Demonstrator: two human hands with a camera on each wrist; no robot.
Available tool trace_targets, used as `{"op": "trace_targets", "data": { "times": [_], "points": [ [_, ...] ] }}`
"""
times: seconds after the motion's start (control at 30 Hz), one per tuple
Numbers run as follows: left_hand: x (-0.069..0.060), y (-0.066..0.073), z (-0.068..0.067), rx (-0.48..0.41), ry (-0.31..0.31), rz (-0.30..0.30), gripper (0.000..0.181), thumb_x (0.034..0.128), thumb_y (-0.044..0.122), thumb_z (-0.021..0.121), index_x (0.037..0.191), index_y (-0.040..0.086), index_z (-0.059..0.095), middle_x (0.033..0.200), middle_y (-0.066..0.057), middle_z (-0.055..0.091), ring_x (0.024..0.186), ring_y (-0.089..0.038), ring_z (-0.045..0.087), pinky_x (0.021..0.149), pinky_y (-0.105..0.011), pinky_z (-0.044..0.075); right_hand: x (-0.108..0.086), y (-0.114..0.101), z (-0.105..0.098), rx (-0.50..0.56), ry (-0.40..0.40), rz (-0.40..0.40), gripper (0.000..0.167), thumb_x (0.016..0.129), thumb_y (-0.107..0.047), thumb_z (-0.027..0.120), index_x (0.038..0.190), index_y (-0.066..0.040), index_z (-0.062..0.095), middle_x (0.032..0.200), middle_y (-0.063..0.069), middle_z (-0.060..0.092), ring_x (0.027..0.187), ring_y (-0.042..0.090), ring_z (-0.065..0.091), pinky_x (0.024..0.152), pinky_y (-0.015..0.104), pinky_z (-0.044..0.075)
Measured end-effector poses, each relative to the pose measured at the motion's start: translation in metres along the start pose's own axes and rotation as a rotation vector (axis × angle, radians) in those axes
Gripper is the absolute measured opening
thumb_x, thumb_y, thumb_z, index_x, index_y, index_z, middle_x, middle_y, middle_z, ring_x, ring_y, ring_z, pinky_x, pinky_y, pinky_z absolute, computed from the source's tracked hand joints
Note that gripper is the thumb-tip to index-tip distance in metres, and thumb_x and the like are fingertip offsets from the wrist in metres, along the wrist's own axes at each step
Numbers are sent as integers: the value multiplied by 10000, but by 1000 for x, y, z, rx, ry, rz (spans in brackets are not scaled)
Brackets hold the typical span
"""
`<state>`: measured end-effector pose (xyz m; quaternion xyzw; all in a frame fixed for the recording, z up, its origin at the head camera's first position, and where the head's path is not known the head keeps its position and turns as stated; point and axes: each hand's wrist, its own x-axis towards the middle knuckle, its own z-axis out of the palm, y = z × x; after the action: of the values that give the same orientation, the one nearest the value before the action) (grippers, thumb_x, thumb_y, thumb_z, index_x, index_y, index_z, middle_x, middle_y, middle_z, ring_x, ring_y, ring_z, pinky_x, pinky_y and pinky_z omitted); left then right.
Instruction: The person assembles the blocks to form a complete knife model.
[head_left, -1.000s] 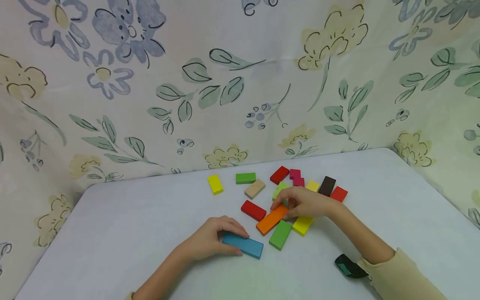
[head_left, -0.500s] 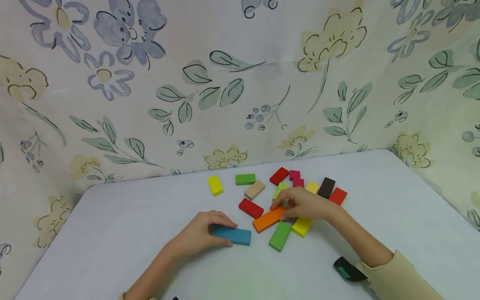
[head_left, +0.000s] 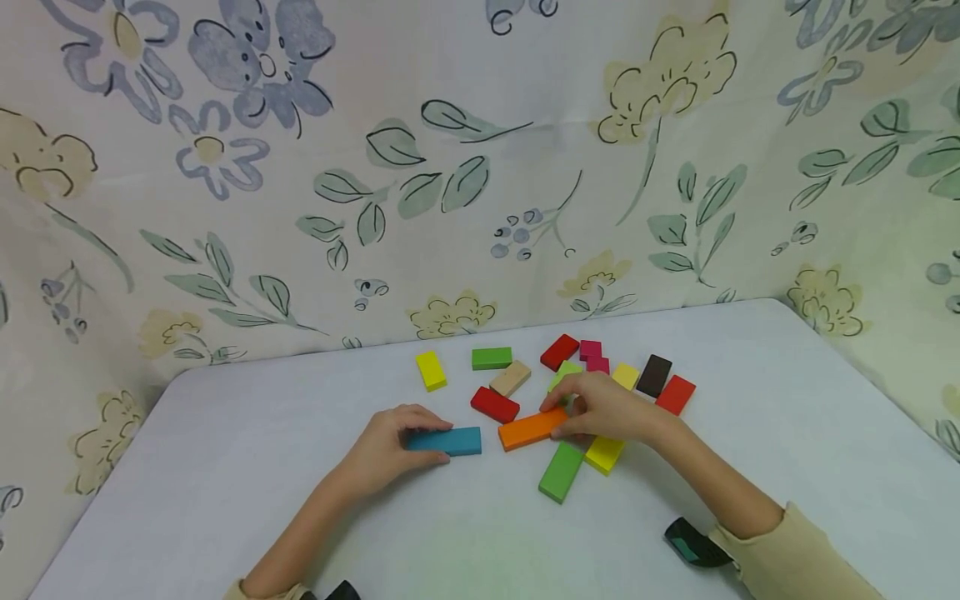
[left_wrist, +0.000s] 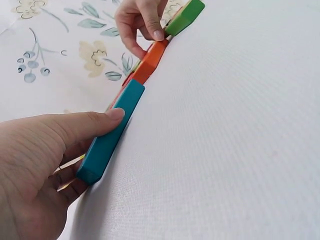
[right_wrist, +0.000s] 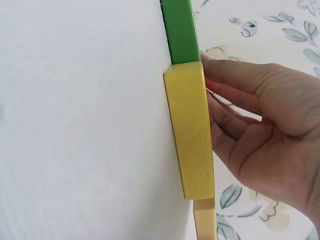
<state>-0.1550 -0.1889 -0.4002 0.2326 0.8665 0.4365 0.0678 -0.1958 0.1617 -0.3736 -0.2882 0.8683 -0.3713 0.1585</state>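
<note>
My left hand (head_left: 382, 450) pinches a long blue block (head_left: 452, 441) flat on the white table, thumb on the near side and fingers on the far side. In the left wrist view the thumb presses along the side of the blue block (left_wrist: 114, 135). Farther right, my right hand (head_left: 603, 407) pinches the right end of an orange block (head_left: 528, 429). A small gap parts the blue and orange blocks in the head view. Just behind the orange block lies a red block (head_left: 495, 404). In the right wrist view a yellow block (right_wrist: 191, 135) hides much of the right fingertips.
A green block (head_left: 561, 472) and a yellow block (head_left: 604, 454) lie near the right hand. Behind are a wooden block (head_left: 510, 378), a dark brown block (head_left: 654, 375) and several other coloured blocks. A floral cloth (head_left: 480, 167) hangs behind the table.
My left hand has slid the blue block left and away from me, turning it nearly level. The orange block has turned and shifted left in my right hand; the red block behind it has moved left.
</note>
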Motion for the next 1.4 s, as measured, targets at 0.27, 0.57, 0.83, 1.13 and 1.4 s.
{"op": "trace_targets", "data": {
  "times": [0.27,0.57,0.83,1.13,1.4],
  "points": [
    [4,-4,-3,27,38,-21,335,900,175,858,1216,85,793,1168,-36,760,1095,-241,649,896,-240,557,3,-1,5,-3,40,38,306,915,-177,835,1190,-62,763,1073,23,705,856,173,550,659,210,504],
    [5,-11,-5,5,52,-13,333,909,182,851,1222,88,790,1197,-50,753,1137,-265,653,948,-249,555,5,-8,12,3,94,64,309,909,-166,840,1182,-44,762,1088,54,713,814,141,580,682,199,544],
    [3,-16,-2,-47,75,16,328,910,151,844,1226,83,788,1207,-54,754,1154,-280,649,999,-260,543,7,-9,17,-11,105,48,309,914,-171,840,1182,-37,762,996,21,677,724,128,544,638,188,494],
    [2,-17,2,-41,121,24,328,928,154,825,1250,99,784,1227,-44,751,1175,-279,629,992,-252,533,14,-14,23,0,101,91,313,915,-179,841,1195,-61,764,903,-3,627,762,162,532,613,196,464],
    [1,-20,3,-51,140,47,335,919,140,833,1247,94,785,1228,-55,753,1167,-290,627,967,-251,539,15,-15,29,23,102,61,314,928,-163,825,1215,-57,758,884,0,621,744,171,541,614,188,473]
  ]
}}
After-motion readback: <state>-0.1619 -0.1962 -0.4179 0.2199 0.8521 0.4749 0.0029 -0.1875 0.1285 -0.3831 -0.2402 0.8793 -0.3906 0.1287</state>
